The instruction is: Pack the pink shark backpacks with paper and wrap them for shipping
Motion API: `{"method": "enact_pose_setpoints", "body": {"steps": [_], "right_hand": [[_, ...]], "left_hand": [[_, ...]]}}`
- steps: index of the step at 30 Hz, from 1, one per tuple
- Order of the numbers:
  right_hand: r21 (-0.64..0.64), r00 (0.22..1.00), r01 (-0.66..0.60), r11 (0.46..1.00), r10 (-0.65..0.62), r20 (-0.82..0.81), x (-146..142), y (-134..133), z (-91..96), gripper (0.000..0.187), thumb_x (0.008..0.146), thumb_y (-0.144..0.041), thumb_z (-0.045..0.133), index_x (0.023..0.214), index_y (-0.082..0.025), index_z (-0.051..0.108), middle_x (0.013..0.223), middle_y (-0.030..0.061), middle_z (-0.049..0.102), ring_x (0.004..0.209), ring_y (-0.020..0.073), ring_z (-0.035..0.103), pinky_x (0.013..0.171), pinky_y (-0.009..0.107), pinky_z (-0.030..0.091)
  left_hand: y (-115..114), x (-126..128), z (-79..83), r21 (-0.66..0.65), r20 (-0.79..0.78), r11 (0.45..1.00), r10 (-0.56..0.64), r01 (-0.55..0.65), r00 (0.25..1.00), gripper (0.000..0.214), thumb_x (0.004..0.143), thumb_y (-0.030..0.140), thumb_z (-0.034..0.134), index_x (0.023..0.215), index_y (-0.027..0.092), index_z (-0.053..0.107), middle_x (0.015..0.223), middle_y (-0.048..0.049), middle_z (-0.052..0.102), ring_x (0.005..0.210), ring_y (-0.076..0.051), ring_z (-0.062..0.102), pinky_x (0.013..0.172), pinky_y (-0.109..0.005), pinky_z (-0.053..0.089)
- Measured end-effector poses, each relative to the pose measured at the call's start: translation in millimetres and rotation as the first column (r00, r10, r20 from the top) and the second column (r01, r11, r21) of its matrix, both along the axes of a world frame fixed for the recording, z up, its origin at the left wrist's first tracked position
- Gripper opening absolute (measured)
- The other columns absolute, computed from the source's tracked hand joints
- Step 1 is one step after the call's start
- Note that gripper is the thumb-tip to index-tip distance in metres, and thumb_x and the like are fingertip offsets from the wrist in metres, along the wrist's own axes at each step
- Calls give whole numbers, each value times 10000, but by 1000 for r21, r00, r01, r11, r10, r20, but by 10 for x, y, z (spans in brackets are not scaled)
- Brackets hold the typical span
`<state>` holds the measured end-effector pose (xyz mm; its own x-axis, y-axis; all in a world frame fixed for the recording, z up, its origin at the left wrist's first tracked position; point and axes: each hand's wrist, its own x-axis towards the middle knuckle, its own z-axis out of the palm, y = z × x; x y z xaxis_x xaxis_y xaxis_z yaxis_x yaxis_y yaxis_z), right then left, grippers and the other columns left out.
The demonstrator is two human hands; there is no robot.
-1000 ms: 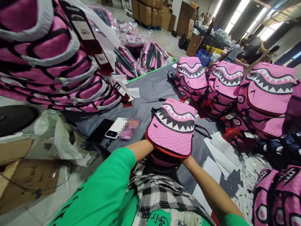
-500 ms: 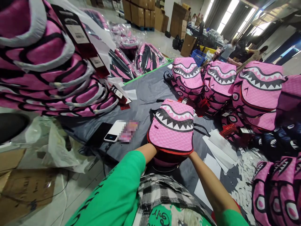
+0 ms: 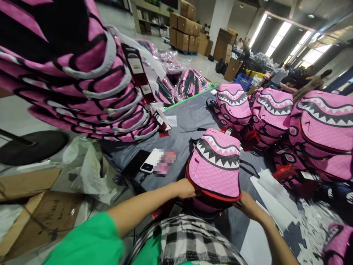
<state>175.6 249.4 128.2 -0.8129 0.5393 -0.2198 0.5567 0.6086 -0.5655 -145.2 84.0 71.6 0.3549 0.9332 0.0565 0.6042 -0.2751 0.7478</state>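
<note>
A pink backpack [image 3: 217, 162] with a black-and-white shark-mouth print and red-edged opening lies in front of me on the dark-covered table. At its lower left edge my left hand [image 3: 188, 188] grips the side, its fingertips hidden by the bag. My right hand [image 3: 245, 203] is closed at the lower right corner, by the red edging, with part of the fingers out of sight. A dark strap [image 3: 249, 166] sticks out on the bag's right. A red tag [image 3: 156, 214] shows below my left forearm.
Stacked pink bags [image 3: 110, 92] rise on the left. Finished-looking shark backpacks [image 3: 273, 110] stand at the back right. A white power bank [image 3: 149, 162] lies left of the bag, white paper sheets [image 3: 278, 195] right. An open carton [image 3: 46, 217] sits on the floor.
My view has swung left, so things sit further right. My left hand has come partly out from beneath the backpack's lower edge, and more of my right hand shows at the corner.
</note>
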Motion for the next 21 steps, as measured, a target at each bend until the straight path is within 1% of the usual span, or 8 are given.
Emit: {"method": "enact_pose_setpoints", "body": {"steps": [2,4,7,10,13,15,17,21], "right_hand": [[99,994,27,995,-37,104,133,97,171,288,893,-439,551,954,-240,751,1048,128,736,1002,294,688,906,418,539],[225,983,135,965,-160,95,-38,111,252,340,948,-410,448,922,-244,743,957,129,736,907,284,699,820,399,545],[221,998,52,974,-56,13,-899,-14,160,312,971,-363,441,1102,-226,690,1034,110,711,889,233,686,797,340,534],[404,982,-21,915,-58,181,-1941,-150,-90,306,942,-360,544,1179,-184,627,1099,121,649,822,208,670,685,298,511],[503,961,-99,858,-49,271,-2520,-201,-296,177,914,-178,539,1059,-135,633,1044,161,632,866,247,660,644,299,480],[494,954,-203,845,58,293,-2569,-237,-349,212,905,-63,459,992,-138,636,972,152,642,858,239,651,643,291,468],[461,929,-334,822,205,308,-2425,-333,-336,248,916,-48,420,949,-160,638,934,124,649,820,221,639,639,289,463],[357,835,-549,756,477,274,-1996,-600,-224,164,918,-132,504,891,-210,647,866,53,663,728,199,615,615,286,463]], "left_hand": [[-158,-257,-54,-94,193,995,2,17,981,286,880,473,656,951,210,742,964,-36,752,874,-189,695,825,-309,545],[-231,-485,-174,-213,426,970,202,-120,882,348,880,499,605,772,202,751,811,-30,754,782,-189,695,771,-284,537],[-28,-636,-426,-312,515,835,550,-453,658,402,931,458,469,795,180,726,870,-59,740,893,-212,673,892,-345,513],[418,-530,-659,-322,517,700,694,-637,501,311,925,392,502,1068,190,691,1161,-77,692,1177,-227,582,1084,-390,406],[787,-373,-807,-355,557,613,745,-706,368,348,955,386,498,1194,178,643,1288,-106,638,1252,-227,551,1127,-417,374],[908,-315,-869,-373,592,597,742,-711,313,367,964,400,509,1221,169,633,1325,-120,623,1264,-230,554,1128,-437,380],[952,-287,-916,-387,621,605,729,-696,288,379,971,413,508,1233,170,635,1321,-124,634,1238,-229,580,1105,-433,411],[995,-240,-969,-382,626,633,713,-673,316,414,982,426,505,1281,158,607,1282,-133,648,1149,-229,628,1028,-438,478]]}}
